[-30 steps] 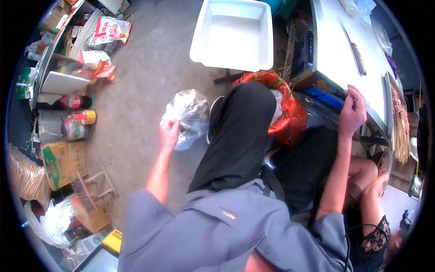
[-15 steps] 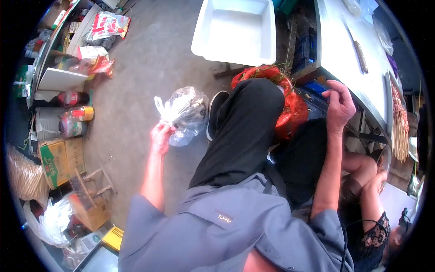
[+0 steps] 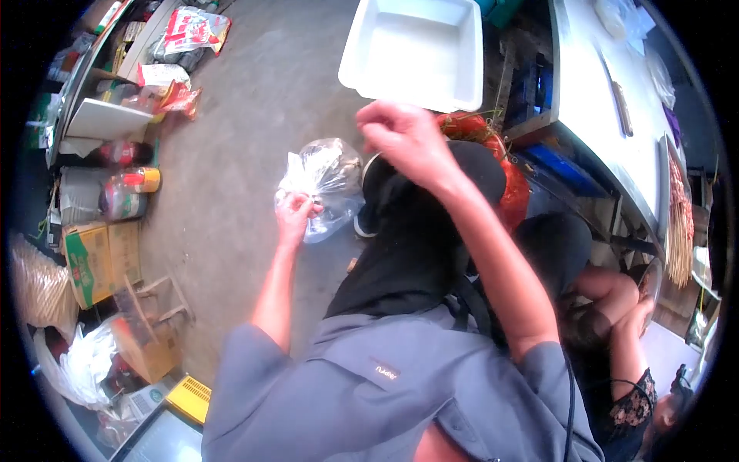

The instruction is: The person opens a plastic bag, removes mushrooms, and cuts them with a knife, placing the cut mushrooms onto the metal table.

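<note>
1. Your left hand [image 3: 296, 212] has a narrow grip, with thumb and fingers closed on the gathered plastic of the bag [image 3: 332, 171].
2. The bag is beside your left shoe, over the floor [image 3: 231, 177]; you cannot tell from this angle whether its base touches down. Its contents are too unclear to name.
3. Your right hand [image 3: 404, 142] is above your knee, fingers curled; blur and angle make it impossible to tell whether the grip holds anything.
4. To hold well, pinch all the folds together, since thin plastic is likely to slip or tear if only one layer takes the load. Steady movements should limit swinging against your leg.
5. Ahead is the white tub [image 3: 412, 58]; a red bag [image 3: 516, 204] sits partly behind your knee.
6. On your right, the table [image 3: 593, 115] bears a knife [image 3: 622, 109], with skewers [image 3: 679, 231] beside it and a seated person [image 3: 631, 335] near.
7. On your left stand bottles [image 3: 127, 202] and a carton [image 3: 100, 263].
</note>
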A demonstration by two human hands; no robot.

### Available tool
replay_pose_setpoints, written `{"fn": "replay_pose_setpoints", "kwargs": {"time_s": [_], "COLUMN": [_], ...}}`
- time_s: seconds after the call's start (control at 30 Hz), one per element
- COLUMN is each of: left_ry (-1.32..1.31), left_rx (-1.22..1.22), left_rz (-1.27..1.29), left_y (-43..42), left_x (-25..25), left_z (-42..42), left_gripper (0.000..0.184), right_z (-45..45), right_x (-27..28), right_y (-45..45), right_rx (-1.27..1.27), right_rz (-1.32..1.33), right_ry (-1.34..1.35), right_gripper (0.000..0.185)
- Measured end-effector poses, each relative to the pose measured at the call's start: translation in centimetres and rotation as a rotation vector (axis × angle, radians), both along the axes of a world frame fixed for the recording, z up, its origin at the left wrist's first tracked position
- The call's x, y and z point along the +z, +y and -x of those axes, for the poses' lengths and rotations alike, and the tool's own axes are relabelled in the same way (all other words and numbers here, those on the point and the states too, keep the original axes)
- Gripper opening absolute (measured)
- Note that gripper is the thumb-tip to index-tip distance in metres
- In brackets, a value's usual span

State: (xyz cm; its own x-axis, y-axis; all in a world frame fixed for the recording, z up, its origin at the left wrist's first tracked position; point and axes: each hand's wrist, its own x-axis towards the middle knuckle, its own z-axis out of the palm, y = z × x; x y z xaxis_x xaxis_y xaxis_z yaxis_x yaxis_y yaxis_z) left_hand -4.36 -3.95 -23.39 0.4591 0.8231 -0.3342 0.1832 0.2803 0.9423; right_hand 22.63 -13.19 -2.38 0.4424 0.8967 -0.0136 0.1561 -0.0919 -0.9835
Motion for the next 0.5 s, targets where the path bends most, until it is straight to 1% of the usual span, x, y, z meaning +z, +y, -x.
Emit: {"fn": "replay_pose_setpoints", "kwargs": {"time_s": [0.07, 0.1, 0.13, 0.17, 0.2, 0.23, 0.3, 0.43, 0.5], "left_ry": [-0.038, -0.043, -0.04, -0.053, -0.066, -0.118, -0.118, -0.12, -0.138], "left_rx": [-0.052, -0.005, 0.003, 0.054, 0.105, 0.076, 0.051, 0.004, 0.014], "left_rz": [0.012, 0.11, 0.112, 0.133, 0.153, 0.162, 0.16, 0.153, 0.144], "left_y": [-0.2, -0.1, -0.2, -0.5, -0.6, -0.7, -1.0, -1.4, -1.7], "left_x": [-0.9, -0.5, 0.0, 0.3, 0.2, -0.2, 0.2, 0.5, 0.4], "left_z": [-0.2, -0.5, -0.8, -1.3, -1.3, -1.4, -1.6, -1.7, -1.9], "left_gripper": [0.008, 0.008, 0.008, 0.011, 0.015, 0.025, 0.026, 0.032, 0.03], "right_z": [1.7, 2.5, 3.3, 3.9, 4.4, 4.8, 5.2, 5.3, 5.5], "right_x": [-2.5, -4.1, -4.7, -5.3, -5.9, -6.5, -7.9, -10.8, -11.2], "right_y": [2.3, 3.1, 3.6, 3.8, 4.3, 4.8, 5.8, 6.7, 6.4], "right_rx": [0.062, 0.059, 0.055, 0.113, 0.121, 0.158, 0.188, 0.212, 0.326], "right_rz": [0.032, 0.028, 0.025, 0.093, 0.096, 0.102, 0.1, 0.175, 0.225], "right_ry": [-0.151, -0.262, -0.372, -0.451, -0.448, -0.472, -0.505, -0.59, -0.659], "right_gripper": [0.026, 0.028, 0.03, 0.032, 0.032, 0.03, 0.026, 0.026, 0.029]}}
